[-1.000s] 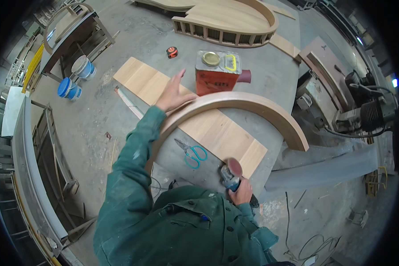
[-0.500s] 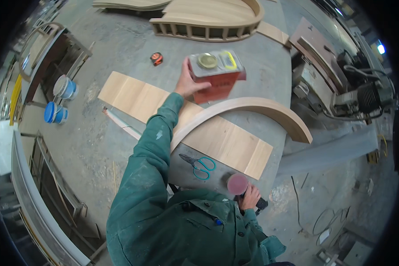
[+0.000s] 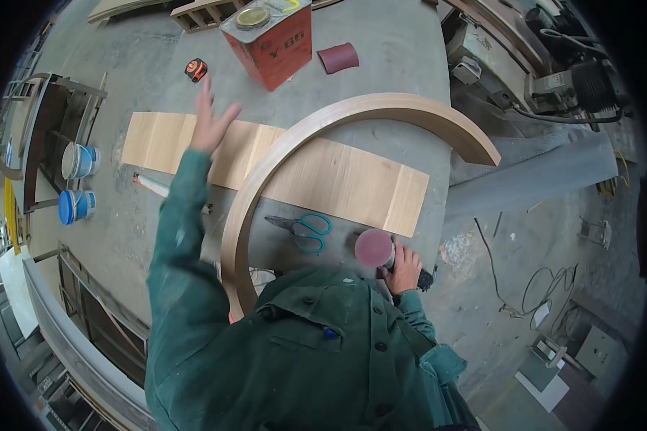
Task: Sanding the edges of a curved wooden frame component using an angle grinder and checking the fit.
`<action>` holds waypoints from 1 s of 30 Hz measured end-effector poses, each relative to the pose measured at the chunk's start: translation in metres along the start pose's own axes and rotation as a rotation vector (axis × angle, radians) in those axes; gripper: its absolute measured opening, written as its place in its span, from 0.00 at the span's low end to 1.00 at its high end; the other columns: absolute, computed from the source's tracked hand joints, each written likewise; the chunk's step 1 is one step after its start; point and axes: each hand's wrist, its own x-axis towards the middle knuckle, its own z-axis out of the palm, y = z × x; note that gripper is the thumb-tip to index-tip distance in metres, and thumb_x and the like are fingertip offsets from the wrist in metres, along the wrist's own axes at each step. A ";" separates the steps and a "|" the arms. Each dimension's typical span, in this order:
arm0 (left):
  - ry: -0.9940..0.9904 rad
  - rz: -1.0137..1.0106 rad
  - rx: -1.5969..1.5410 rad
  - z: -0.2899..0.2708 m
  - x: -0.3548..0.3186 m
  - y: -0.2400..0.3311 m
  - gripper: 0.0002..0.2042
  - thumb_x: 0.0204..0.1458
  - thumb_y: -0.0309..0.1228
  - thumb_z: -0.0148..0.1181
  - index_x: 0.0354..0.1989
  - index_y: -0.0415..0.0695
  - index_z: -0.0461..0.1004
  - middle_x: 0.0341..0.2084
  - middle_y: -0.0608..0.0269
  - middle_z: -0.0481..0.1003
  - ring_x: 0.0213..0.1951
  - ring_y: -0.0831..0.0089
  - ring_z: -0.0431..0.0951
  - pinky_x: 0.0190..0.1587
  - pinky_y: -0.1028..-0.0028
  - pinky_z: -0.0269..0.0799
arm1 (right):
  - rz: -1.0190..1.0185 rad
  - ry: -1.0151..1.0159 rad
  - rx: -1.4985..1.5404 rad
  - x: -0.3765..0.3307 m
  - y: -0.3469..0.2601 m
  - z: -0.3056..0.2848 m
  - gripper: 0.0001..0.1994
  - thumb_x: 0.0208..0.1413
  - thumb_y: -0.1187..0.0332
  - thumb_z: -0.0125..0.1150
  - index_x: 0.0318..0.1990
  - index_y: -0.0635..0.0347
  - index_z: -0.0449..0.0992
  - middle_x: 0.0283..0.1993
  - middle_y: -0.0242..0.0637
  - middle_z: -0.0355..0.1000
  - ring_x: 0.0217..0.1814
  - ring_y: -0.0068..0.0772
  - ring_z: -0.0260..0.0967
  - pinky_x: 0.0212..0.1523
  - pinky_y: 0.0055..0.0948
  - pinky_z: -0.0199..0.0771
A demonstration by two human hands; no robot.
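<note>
The left hand (image 3: pixel 212 131) was spread, empty; the right hand (image 3: pixel 405 270) clutched a sander (image 3: pixel 374 248). Slipping could have scratched the curved wood (image 3: pixel 366 106).

Sander (image 3: pixel 374 248) in right grip (image 3: pixel 405 271)

At twelve o'clock the can (image 3: pixel 272 52) is coloured red; at four, the sanding disc (image 3: pixel 374 248) is tinted pink. The board (image 3: pixel 323 176) is banded in tans. At eleven, the small tape measure (image 3: pixel 195 70) is seemingly patterned orange-and-black.
</note>
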 end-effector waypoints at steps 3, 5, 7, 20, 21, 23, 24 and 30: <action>-0.142 -0.192 -0.022 -0.065 -0.145 -0.018 0.38 0.59 0.40 0.60 0.74 0.43 0.49 0.70 0.51 0.54 0.71 0.59 0.53 0.70 0.63 0.51 | -0.031 -0.080 0.124 0.003 0.002 -0.029 0.51 0.36 0.56 0.78 0.71 0.58 0.57 0.58 0.47 0.65 0.57 0.53 0.61 0.57 0.48 0.60; -0.055 -0.473 -0.162 -0.103 -0.254 -0.018 0.32 0.64 0.40 0.55 0.72 0.41 0.53 0.69 0.52 0.58 0.70 0.62 0.57 0.70 0.64 0.52 | -0.148 -0.116 0.272 0.019 0.016 -0.050 0.51 0.37 0.56 0.78 0.70 0.61 0.57 0.61 0.49 0.64 0.60 0.55 0.60 0.60 0.49 0.59; -0.057 -0.791 -0.139 -0.122 -0.368 -0.023 0.32 0.66 0.50 0.48 0.72 0.42 0.55 0.66 0.55 0.63 0.65 0.65 0.64 0.65 0.68 0.60 | -0.193 -0.064 0.393 0.043 0.055 -0.058 0.49 0.41 0.55 0.77 0.69 0.65 0.57 0.66 0.54 0.61 0.66 0.57 0.58 0.67 0.50 0.56; 0.617 -1.146 -0.908 0.007 -0.610 0.011 0.34 0.63 0.61 0.45 0.60 0.42 0.72 0.47 0.64 0.78 0.46 0.74 0.77 0.51 0.72 0.71 | 0.304 0.195 1.332 0.307 0.238 -0.070 0.45 0.44 0.64 0.80 0.68 0.71 0.58 0.64 0.48 0.65 0.64 0.37 0.65 0.62 0.39 0.66; 0.569 -1.145 -0.917 0.011 -0.584 0.017 0.34 0.62 0.62 0.44 0.58 0.42 0.73 0.45 0.63 0.79 0.45 0.74 0.77 0.50 0.72 0.71 | 0.253 0.273 1.233 0.306 0.270 -0.075 0.40 0.45 0.65 0.79 0.64 0.70 0.63 0.61 0.47 0.68 0.62 0.36 0.66 0.61 0.38 0.67; 0.557 -1.160 -0.810 -0.006 -0.576 0.011 0.35 0.63 0.62 0.43 0.58 0.41 0.73 0.45 0.62 0.79 0.45 0.74 0.78 0.50 0.72 0.72 | 0.186 0.326 1.163 0.313 0.277 -0.082 0.35 0.47 0.66 0.78 0.61 0.70 0.68 0.58 0.45 0.70 0.60 0.34 0.67 0.60 0.37 0.69; 0.558 -1.213 -0.689 -0.012 -0.586 0.014 0.36 0.63 0.63 0.41 0.58 0.40 0.73 0.44 0.61 0.80 0.44 0.73 0.78 0.50 0.72 0.72 | 0.098 0.363 1.091 0.313 0.271 -0.088 0.34 0.48 0.64 0.78 0.60 0.70 0.69 0.57 0.45 0.71 0.57 0.34 0.69 0.58 0.36 0.69; 0.181 -1.149 -0.738 -0.122 -0.461 0.157 0.44 0.60 0.69 0.31 0.65 0.39 0.65 0.55 0.55 0.75 0.53 0.70 0.77 0.58 0.67 0.70 | -0.214 0.573 0.930 0.313 0.214 -0.197 0.33 0.57 0.59 0.70 0.64 0.69 0.65 0.59 0.46 0.69 0.57 0.34 0.68 0.58 0.32 0.69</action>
